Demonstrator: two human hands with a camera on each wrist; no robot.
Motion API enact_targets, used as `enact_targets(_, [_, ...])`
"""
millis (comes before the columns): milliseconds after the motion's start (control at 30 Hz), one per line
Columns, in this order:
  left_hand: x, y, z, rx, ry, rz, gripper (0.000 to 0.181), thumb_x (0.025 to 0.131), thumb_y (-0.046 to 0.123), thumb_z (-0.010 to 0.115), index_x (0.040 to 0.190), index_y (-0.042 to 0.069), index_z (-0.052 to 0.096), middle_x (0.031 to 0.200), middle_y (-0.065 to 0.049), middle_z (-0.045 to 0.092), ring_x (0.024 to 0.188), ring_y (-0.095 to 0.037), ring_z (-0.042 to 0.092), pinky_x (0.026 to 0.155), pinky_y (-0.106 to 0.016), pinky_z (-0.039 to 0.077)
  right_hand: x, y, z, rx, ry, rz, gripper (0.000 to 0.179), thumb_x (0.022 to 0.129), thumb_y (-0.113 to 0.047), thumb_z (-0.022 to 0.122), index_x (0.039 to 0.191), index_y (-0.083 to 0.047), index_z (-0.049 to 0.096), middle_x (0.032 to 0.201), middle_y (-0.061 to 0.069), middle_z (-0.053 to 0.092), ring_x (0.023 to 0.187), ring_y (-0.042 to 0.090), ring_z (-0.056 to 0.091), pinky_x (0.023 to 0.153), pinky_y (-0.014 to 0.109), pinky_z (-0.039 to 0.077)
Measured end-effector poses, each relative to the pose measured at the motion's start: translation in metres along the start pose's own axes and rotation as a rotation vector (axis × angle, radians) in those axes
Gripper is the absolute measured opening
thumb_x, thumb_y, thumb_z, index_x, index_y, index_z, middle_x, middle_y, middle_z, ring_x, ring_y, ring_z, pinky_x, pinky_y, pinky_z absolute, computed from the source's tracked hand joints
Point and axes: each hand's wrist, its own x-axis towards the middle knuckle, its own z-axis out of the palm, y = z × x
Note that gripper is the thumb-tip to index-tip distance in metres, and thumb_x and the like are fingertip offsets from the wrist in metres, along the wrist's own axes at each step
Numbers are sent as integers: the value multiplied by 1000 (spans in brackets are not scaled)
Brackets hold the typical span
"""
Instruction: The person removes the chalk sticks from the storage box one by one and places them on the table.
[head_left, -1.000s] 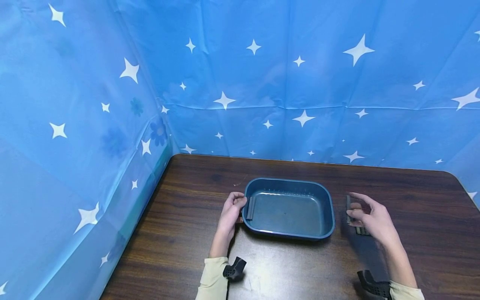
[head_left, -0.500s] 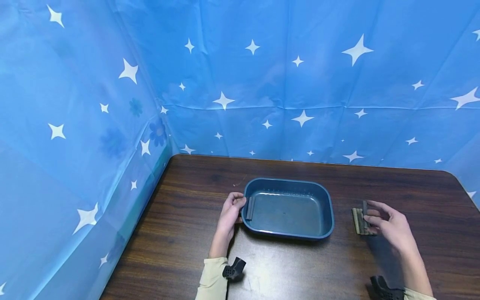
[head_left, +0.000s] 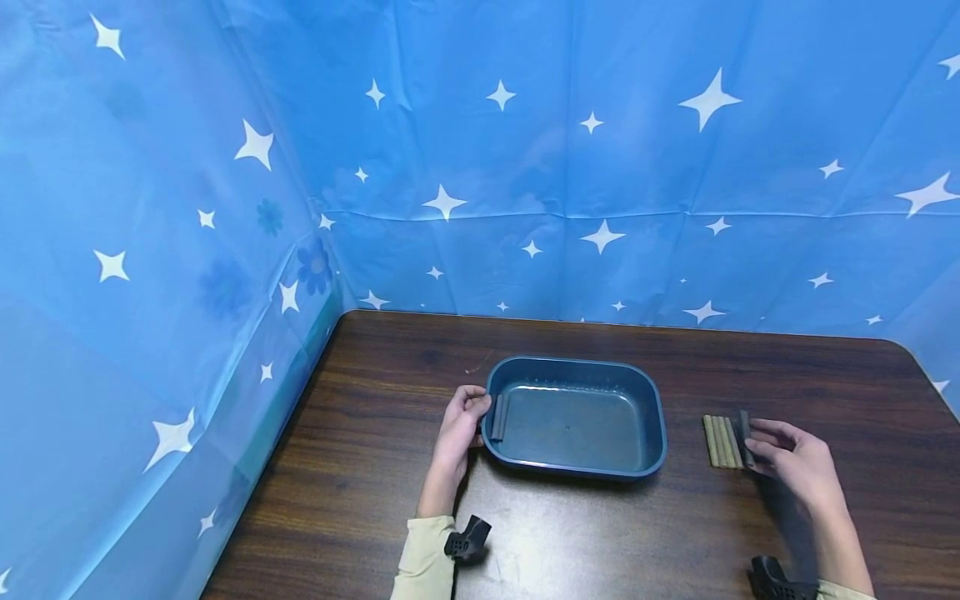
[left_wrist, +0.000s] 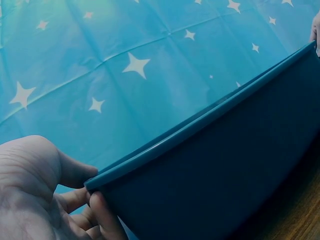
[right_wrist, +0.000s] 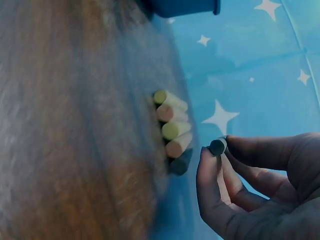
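A blue rectangular basin point(head_left: 577, 473) stands on the table, and two dark sticks point(head_left: 500, 417) lie in it along the left end. My left hand point(head_left: 459, 427) grips that end's rim; in the left wrist view the thumb point(left_wrist: 75, 170) is on top with fingers below. To the right of the basin is a row of short round sticks point(head_left: 720, 442), yellowish-green and pinkish at their ends in the right wrist view, plus a dark one point(right_wrist: 180, 164). My right hand point(head_left: 798, 458) pinches another dark stick point(right_wrist: 218, 146) between thumb and fingertips, by the row's right end, apart from the row.
A brown wood-grain table point(head_left: 360, 467) carries everything. Behind it and at the left hangs a blue curtain with white stars point(head_left: 525, 167). Each wrist wears a black camera, the left one point(head_left: 468, 537) close in front of the basin.
My right hand, with the dark stick, has moved right and a little toward me from beside the basin, uncovering the row of sticks. The left hand stays at the rim.
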Motion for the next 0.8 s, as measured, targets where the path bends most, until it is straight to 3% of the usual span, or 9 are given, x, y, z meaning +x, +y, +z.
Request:
enact_targets(100, [-3,3,1,14,10,-2,29,96,13,53,119,-5,47,98,-14,53,71,-16,48,48,-22,40,2,5,0,-17,22,17,44,96,-5,54,132,15,43,115,29,59,75,-6,58,67,27,56])
enact_targets(367, [3,-9,0,-2,30,16,26,96,15,54,116,-1,49,88,-8,53,63,-12,46,45,-20,37,6,13,1,-138,92,45,39,93,-6,58,126,13,51,100,21,66,67,-3,57,59,23,54])
enact_targets(467, [2,-5,-1,-13,17,6,27,96,13,54,118,-3,48,87,-7,52,63,-13,47,45,-21,37,6,12,2,-244,146,4,35,91,-8,61,120,11,57,94,19,68,68,6,57,55,25,50])
enact_targets(600, [-7,8,2,2,3,11,29,96,10,52,119,-7,45,88,-9,52,64,-14,47,46,-21,38,7,12,4,-368,205,-61,32,89,-11,64,113,9,62,88,18,69,75,25,57,61,33,39])
enact_targets(800, [-20,22,6,15,-1,21,31,96,10,50,120,-10,44,93,-10,54,67,-15,47,47,-20,38,6,14,5,-369,233,-64,28,89,-9,62,110,9,64,88,19,69,89,42,59,72,47,40])
